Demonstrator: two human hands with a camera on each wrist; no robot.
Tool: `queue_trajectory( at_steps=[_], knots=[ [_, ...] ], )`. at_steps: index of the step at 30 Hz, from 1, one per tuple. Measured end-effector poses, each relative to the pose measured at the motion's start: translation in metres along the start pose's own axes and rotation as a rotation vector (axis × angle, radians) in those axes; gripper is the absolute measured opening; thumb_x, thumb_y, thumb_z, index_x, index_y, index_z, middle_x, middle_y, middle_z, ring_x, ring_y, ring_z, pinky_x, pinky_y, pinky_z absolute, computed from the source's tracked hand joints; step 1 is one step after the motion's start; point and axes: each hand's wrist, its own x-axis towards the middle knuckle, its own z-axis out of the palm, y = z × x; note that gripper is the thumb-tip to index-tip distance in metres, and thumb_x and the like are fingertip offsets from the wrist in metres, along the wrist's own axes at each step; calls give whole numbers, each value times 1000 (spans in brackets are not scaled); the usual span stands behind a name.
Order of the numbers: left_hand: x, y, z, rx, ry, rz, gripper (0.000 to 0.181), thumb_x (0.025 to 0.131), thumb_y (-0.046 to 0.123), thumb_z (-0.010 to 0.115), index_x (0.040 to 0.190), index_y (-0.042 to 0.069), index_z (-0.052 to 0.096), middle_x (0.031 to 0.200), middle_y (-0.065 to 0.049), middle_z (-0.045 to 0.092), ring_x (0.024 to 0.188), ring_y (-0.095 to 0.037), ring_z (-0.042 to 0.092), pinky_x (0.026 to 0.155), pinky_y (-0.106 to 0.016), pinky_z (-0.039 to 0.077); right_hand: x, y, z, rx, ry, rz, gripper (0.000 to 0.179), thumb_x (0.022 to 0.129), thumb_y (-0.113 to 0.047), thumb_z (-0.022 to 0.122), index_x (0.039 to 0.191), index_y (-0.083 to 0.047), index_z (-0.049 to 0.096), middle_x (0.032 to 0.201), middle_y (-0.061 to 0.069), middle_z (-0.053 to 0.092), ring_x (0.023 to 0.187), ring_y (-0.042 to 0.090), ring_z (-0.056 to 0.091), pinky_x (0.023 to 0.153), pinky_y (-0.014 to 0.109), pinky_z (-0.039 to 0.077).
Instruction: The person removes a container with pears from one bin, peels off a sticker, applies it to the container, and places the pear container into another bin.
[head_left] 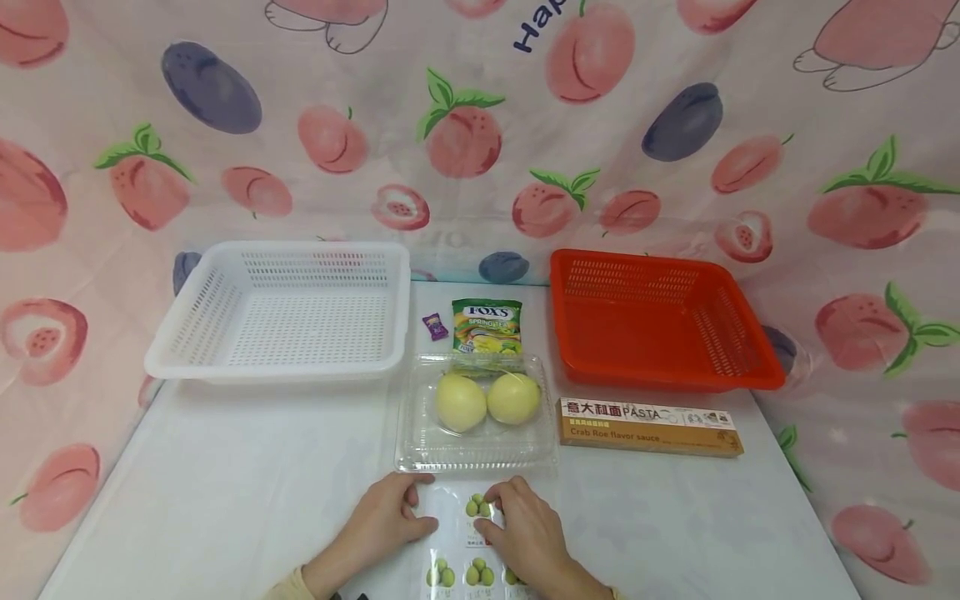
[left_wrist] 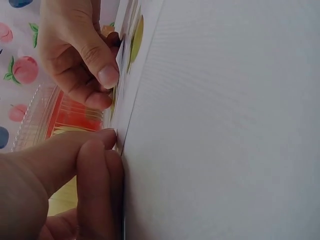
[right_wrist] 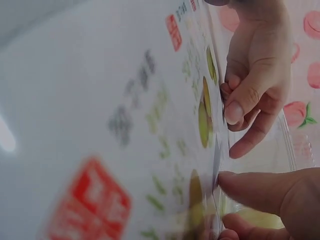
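Observation:
A sheet of clear stickers (head_left: 447, 542) printed with green fruit lies on the table at the front. My right hand (head_left: 525, 529) is over its upper right part, thumb and forefinger at the edge of one sticker (right_wrist: 204, 117), where a corner shows lifted. My left hand (head_left: 386, 518) rests at the sheet's left edge, its thumb and forefinger spread apart. Just beyond both hands, a clear plastic clamshell box (head_left: 420, 446) contains two pale yellow-green round fruits (head_left: 461, 402).
Behind the box lie a green Fox's candy bag (head_left: 487, 321) and a small purple packet (head_left: 435, 327). A white basket (head_left: 277, 367) stands back left, a red basket (head_left: 645, 367) back right. A pasta box (head_left: 648, 429) lies before the red one.

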Motion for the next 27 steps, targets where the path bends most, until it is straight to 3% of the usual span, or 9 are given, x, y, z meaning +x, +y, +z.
queue_trajectory(
  at_steps=[5,11,20,27],
  knots=[
    [0,0,2,29,7,-6,52,69,14,86,115,4,64,78,5,49,62,-1,48,54,-23,43,-3,0,3,-25,16,-23,44,74,-39,84,102,-12,65,91,-6,49,71,7,50,56,26,43],
    [1,1,2,39,3,-19,53,69,14,86,116,3,63,78,5,48,61,-2,47,53,-23,42,-5,-4,5,-27,0,-35,39,76,-36,83,102,-12,65,91,-6,47,66,5,46,52,26,41],
    [1,4,1,42,-8,-19,52,70,15,86,115,3,63,77,4,49,61,-3,47,52,-23,42,-6,-2,7,-39,43,-54,50,74,-38,84,109,-8,63,97,-2,52,72,10,56,55,27,46],
    [0,7,0,45,-5,-25,52,70,14,86,116,2,63,77,4,48,62,-3,46,53,-23,42,-6,-2,7,-37,38,-50,49,75,-36,84,110,-8,63,98,-1,50,71,11,57,55,28,47]
  ],
)
